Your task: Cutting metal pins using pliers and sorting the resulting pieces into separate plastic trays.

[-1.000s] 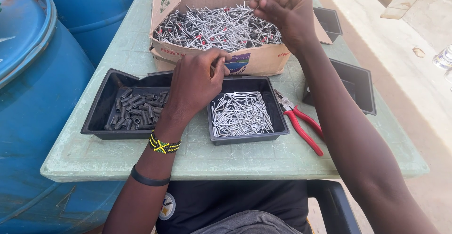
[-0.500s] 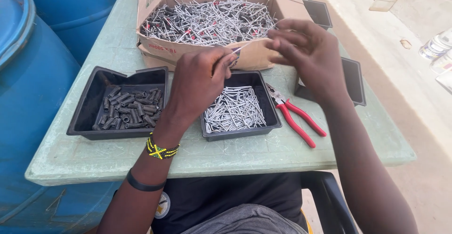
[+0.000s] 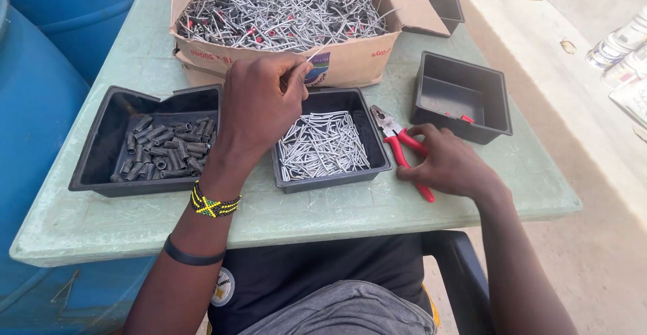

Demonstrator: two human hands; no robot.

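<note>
We pinch one wire pin (image 3: 311, 56) in the left hand (image 3: 259, 102); the right hand (image 3: 448, 166) closes on red pliers (image 3: 404, 147). Middle tray (image 3: 330, 145) partly filled; box (image 3: 290, 18) remains full.

A thin silvery wire piece (image 3: 311, 56) is pinched in the left hand (image 3: 259, 102), slanting up to the right above the middle tray. Red-handled pliers (image 3: 404, 149) lie flat on the tabletop near its front edge, metal nose pointing away, the handles under the right hand (image 3: 448, 166).
</note>
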